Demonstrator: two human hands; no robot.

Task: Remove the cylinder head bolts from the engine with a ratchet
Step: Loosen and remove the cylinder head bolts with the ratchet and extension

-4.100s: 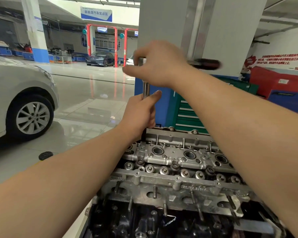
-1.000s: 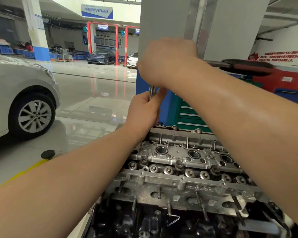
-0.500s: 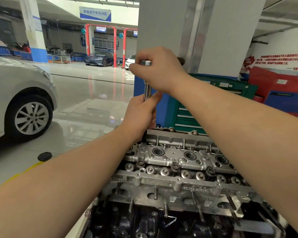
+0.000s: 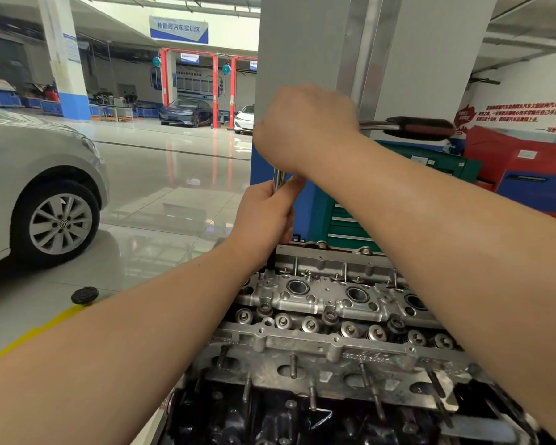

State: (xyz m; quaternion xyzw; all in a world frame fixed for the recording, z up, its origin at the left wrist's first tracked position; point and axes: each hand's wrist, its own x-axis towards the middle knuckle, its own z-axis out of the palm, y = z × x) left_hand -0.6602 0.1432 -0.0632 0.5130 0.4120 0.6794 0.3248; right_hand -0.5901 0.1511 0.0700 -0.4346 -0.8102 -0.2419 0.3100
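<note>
While my right hand (image 4: 305, 130) grips ratchet (image 4: 418, 127) head, handle sticking out to its right, my left hand (image 4: 265, 216) clasps extension bar (image 4: 278, 178) below it. Bolt sits hidden under left hand, cylinder head (image 4: 334, 303) far corner. Keep bar plumb, short strokes.

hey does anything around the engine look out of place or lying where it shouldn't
One thing: a small black round cap lies loose on the floor left of the engine, near the yellow line. Nothing looks spilled or broken.
</note>
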